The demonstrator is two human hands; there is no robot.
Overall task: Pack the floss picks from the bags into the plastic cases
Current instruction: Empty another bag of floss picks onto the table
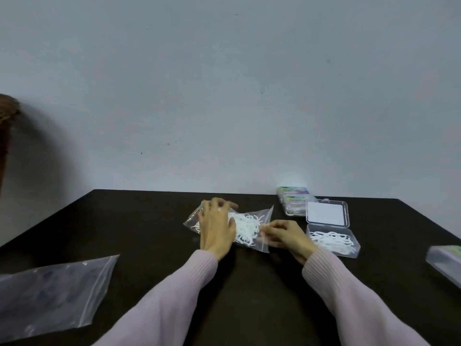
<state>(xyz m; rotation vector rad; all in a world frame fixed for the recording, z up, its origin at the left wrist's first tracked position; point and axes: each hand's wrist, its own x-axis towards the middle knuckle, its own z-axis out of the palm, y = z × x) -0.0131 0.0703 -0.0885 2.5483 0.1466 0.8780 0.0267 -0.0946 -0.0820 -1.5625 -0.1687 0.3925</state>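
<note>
A clear zip bag (259,216) with several white floss picks (245,228) lies on the dark table (149,221) in the middle. My left hand (215,226) lies flat on the bag's left part, fingers spread. My right hand (284,233) pinches the bag's right edge at its opening. Just right of it stands an open clear plastic case (333,242) holding several picks, its lid (326,213) folded back.
Closed cases with coloured labels (294,199) are stacked at the back right by the wall. Another closed case (445,260) sits at the right edge. An empty zip bag (52,293) lies at the front left. A brown object (7,126) stands far left.
</note>
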